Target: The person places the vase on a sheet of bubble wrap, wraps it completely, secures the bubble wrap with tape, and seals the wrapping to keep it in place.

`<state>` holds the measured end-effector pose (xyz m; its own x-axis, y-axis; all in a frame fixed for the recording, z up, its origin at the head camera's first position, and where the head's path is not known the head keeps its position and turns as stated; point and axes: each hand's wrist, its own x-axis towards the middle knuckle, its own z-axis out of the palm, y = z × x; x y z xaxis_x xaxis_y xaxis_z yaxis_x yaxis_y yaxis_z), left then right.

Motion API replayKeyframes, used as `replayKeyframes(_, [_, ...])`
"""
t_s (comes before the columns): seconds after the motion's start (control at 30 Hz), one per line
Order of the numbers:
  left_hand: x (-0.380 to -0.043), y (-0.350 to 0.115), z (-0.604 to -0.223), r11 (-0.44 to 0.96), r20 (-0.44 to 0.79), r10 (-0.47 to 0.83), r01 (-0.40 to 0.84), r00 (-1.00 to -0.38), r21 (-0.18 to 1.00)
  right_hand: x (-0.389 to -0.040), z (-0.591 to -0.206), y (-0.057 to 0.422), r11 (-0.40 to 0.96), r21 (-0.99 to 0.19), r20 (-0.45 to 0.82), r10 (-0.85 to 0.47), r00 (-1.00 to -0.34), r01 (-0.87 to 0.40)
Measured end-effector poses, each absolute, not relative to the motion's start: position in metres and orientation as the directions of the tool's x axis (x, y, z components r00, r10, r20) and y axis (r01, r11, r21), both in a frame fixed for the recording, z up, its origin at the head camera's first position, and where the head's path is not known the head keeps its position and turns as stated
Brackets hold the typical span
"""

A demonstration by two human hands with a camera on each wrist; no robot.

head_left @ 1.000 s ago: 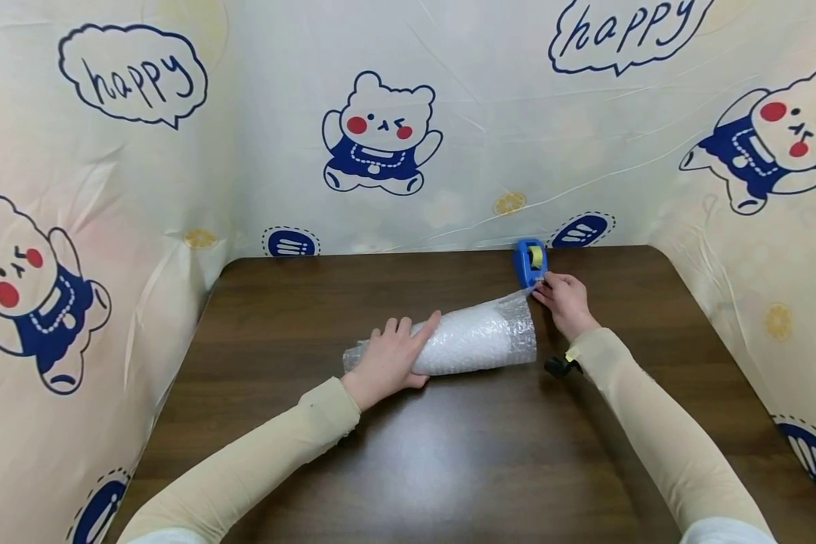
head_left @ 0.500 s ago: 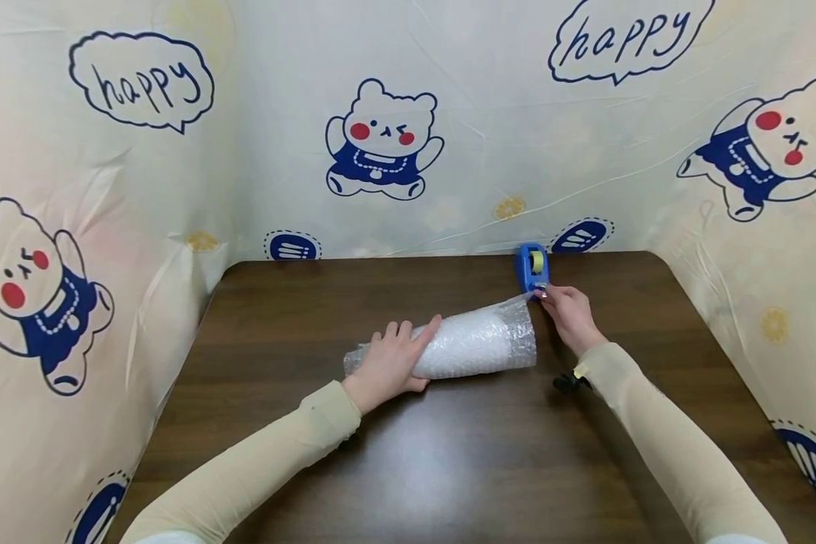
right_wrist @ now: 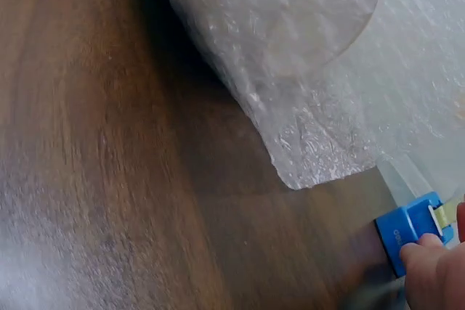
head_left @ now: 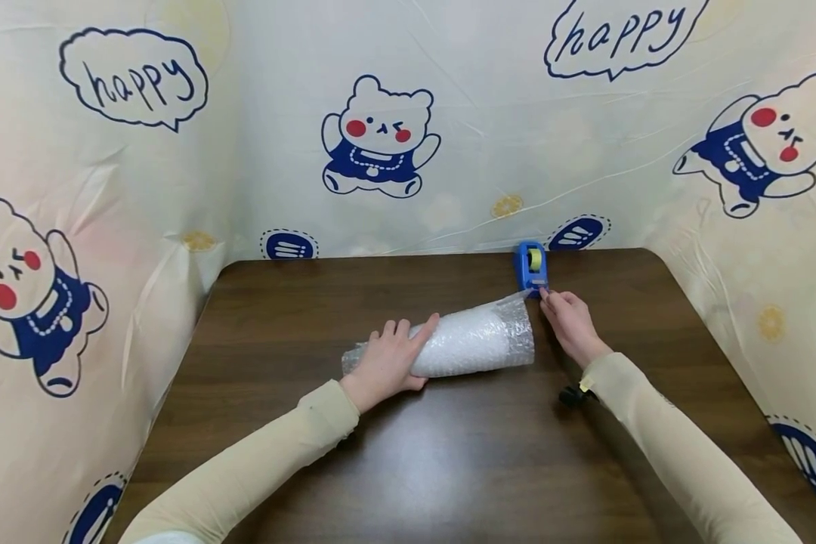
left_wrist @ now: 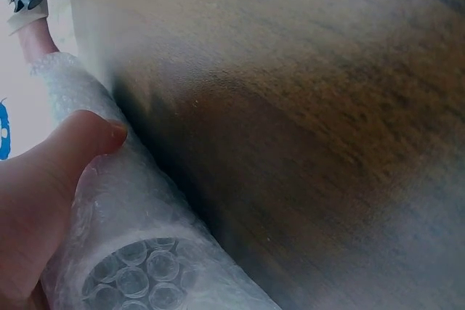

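A white cylinder-shaped bundle in clear bubble wrap (head_left: 479, 338) lies slantwise on the table, a loose corner of wrap reaching toward the tape dispenser. My left hand (head_left: 387, 359) grips its left part, fingers over the top and thumb along the near side; the left wrist view shows the thumb (left_wrist: 87, 139) on the wrap. At the bundle's far right end stands a blue tape dispenser (head_left: 532, 268) with a yellowish roll. My right hand (head_left: 573, 325) is at the dispenser's front, fingertips pinching the tape (right_wrist: 446, 213) by the cutter. The pinch itself is partly hidden.
The dark wooden table (head_left: 408, 468) is bounded at the back and sides by a pale printed curtain (head_left: 476, 151). A small black device (head_left: 573, 394) sits at the right wrist, below the sleeve cuff.
My right hand has drawn slightly back toward me and to the right, from over the dispenser's front to just before it. The left hand and the bundle have stayed in place.
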<state>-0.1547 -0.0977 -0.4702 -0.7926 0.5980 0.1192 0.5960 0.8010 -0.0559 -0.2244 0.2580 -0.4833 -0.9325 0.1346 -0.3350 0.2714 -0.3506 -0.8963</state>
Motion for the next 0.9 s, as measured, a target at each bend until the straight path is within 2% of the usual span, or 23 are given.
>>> replayKeyframes(0.13, [-0.155, -0.098, -0.469, 0.801, 0.113, 0.598, 0.597, -0.794, -0.047, -0.223, -0.486, 0.258, -0.224, -0.949, -0.26, 0.15, -0.954, 0.224])
replayKeyframes(0.3, [-0.155, -0.098, -0.468, 0.803, 0.109, 0.595, 0.595, -0.796, -0.042, -0.219, -0.486, 0.259, 0.023, -0.994, -0.106, 0.151, -0.983, 0.11])
replayKeyframes(0.47, [-0.154, -0.099, -0.469, 0.8, 0.114, 0.599, 0.598, -0.793, -0.047, -0.212, -0.486, 0.261, 0.272, -0.962, 0.036, 0.21, -0.977, 0.023])
replayKeyframes(0.57, [-0.155, -0.099, -0.47, 0.8, 0.123, 0.599, 0.598, -0.791, -0.046, -0.211, -0.487, 0.263, 0.371, -0.928, 0.097, 0.215, -0.972, -0.011])
replayKeyframes(0.9, [-0.156, -0.1, -0.473, 0.801, 0.151, 0.596, 0.596, -0.788, -0.05, -0.213, -0.488, 0.273, 0.585, -0.811, 0.048, 0.122, -0.991, 0.033])
